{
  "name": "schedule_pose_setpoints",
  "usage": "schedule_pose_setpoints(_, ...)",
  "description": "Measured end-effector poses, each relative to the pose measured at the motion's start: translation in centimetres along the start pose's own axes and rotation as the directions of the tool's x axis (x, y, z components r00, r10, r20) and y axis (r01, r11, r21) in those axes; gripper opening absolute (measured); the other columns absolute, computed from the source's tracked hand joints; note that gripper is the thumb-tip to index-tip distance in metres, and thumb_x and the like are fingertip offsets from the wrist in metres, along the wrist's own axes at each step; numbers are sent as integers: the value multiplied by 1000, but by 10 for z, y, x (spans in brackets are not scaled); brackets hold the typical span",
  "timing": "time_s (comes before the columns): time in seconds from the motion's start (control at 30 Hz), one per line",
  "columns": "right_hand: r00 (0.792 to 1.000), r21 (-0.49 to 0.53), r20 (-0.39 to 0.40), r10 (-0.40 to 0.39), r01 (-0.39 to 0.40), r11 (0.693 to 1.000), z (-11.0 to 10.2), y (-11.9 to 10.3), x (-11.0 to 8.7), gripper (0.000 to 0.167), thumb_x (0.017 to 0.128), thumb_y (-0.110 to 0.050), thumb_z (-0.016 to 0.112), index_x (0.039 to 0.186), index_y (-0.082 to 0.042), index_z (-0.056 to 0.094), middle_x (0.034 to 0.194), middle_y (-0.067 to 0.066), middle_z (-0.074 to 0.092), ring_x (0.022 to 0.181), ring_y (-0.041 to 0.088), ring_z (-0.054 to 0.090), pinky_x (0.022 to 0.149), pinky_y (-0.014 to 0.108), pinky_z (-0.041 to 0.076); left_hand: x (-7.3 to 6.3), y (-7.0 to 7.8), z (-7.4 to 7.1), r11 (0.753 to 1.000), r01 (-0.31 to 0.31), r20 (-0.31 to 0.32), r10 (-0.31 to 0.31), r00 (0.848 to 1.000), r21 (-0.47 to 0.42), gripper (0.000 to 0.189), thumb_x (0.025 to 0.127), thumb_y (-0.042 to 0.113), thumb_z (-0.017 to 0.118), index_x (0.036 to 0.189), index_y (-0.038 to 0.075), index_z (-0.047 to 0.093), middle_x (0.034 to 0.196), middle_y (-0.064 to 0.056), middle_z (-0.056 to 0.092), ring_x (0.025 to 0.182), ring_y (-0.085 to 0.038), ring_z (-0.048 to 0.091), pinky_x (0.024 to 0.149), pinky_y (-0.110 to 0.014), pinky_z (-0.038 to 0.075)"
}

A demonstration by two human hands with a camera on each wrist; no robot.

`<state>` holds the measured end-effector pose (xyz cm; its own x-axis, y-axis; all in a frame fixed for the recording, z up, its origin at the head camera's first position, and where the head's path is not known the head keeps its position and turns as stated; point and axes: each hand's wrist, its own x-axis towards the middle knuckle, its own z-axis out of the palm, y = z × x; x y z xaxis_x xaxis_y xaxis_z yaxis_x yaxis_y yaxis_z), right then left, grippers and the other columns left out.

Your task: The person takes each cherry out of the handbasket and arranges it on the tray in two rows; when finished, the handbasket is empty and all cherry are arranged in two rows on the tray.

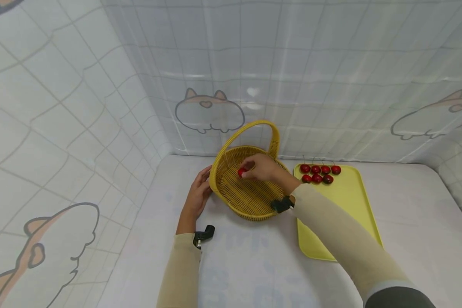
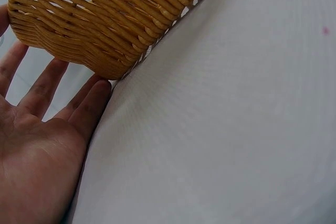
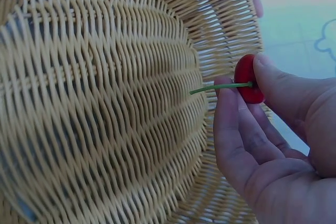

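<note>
In the head view a yellow wicker basket (image 1: 250, 194) with an arched handle (image 1: 259, 122) stands tilted on the table. My right hand (image 1: 262, 168) is inside it, pinching a red cherry (image 1: 241, 172) between thumb and fingers. The right wrist view shows this cherry (image 3: 249, 78) with its green stem, held over the woven bottom (image 3: 105, 98). My left hand (image 1: 198, 192) rests at the basket's left side. Seen from the left wrist, its fingers (image 2: 44, 85) are spread and touch the outer weave (image 2: 105, 24).
Right of the basket lies a yellow tray (image 1: 333, 201), partly covered by my right forearm. Several cherries (image 1: 315, 169) sit in two rows at its far left corner. A tiled-pattern curtain (image 1: 312, 85) rises behind the table.
</note>
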<state>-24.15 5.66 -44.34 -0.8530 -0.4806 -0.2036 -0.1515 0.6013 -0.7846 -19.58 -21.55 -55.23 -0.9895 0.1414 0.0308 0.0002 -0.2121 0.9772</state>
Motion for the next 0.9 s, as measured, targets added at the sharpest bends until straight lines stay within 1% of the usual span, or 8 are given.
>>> schedule_pose_setpoints(0.07, 1000, -36, -9, -13, 12, 999, -5, 0, -5, 34, 93, -24, 77, 125, -17, 71, 123, 5, 67, 102, 19, 68, 80, 31, 59, 0, 0, 0, 1000, 3, -2, -3, 1000, -6, 51, 102, 16, 58, 151, 24, 47, 159, -1, 41, 143, -29, 45, 107, -28, 46)
schedule_pose_setpoints(0.17, 1000, -21, -10, -25, 25, 999, -12, 0, -14, 34, 93, -23, 76, 126, -16, 71, 123, 5, 67, 100, 19, 70, 81, 33, 60, 0, 1, -1, 1000, 5, 2, -5, 1000, -11, 51, 102, 16, 58, 151, 23, 46, 159, -1, 41, 143, -29, 45, 107, -27, 46)
schedule_pose_setpoints(0.33, 996, -82, -26, -80, 78, 994, -27, 2, -30, 30, 94, -25, 75, 123, -17, 71, 120, 2, 69, 108, 20, 64, 92, 40, 54, 0, 1, -1, 1000, 4, 1, -4, 1000, -5, 51, 103, 17, 57, 152, 23, 45, 160, -2, 39, 145, -30, 43, 107, -27, 46)
schedule_pose_setpoints(0.43, 994, -113, -36, -100, 96, 989, -36, 5, -38, 32, 94, -27, 74, 124, -16, 70, 121, 2, 69, 115, 23, 61, 97, 42, 51, 0, 1, -1, 1000, 2, -1, -2, 1000, -2, 51, 103, 17, 57, 152, 24, 45, 161, -2, 39, 145, -30, 43, 107, -27, 46)
schedule_pose_setpoints(0.63, 996, -33, -51, -73, 72, 997, -52, 14, -58, 37, 95, -23, 73, 129, -10, 66, 128, 9, 65, 125, 32, 61, 97, 46, 55, -1, 1, -1, 1000, 5, 4, -5, 1000, -5, 51, 104, 18, 57, 153, 24, 45, 161, -2, 39, 145, -30, 43, 108, -28, 46)
schedule_pose_setpoints(0.77, 995, -26, -63, -71, 70, 997, -60, 27, -70, 39, 96, -22, 73, 131, -9, 64, 131, 12, 64, 126, 36, 61, 98, 47, 55, 0, 0, -3, 1000, 2, 1, -2, 1000, 2, 51, 103, 18, 58, 152, 24, 46, 160, -1, 40, 145, -31, 43, 109, -29, 45)
schedule_pose_setpoints(0.83, 996, -14, -66, -64, 63, 998, -64, 34, -76, 43, 96, -23, 72, 135, -8, 62, 133, 13, 63, 125, 37, 62, 96, 44, 56, 1, 0, -4, 1000, 0, 0, 0, 1000, 4, 51, 103, 18, 58, 152, 25, 46, 160, -1, 40, 145, -31, 43, 110, -30, 45)
schedule_pose_setpoints(0.9, 996, 17, -67, -55, 56, 998, -67, 40, -82, 47, 97, -24, 72, 139, -8, 60, 134, 15, 63, 123, 37, 63, 86, 40, 58, 1, -1, -4, 1000, 0, 0, 0, 1000, 0, 52, 102, 19, 59, 152, 24, 46, 161, -1, 39, 146, -31, 42, 110, -30, 44)
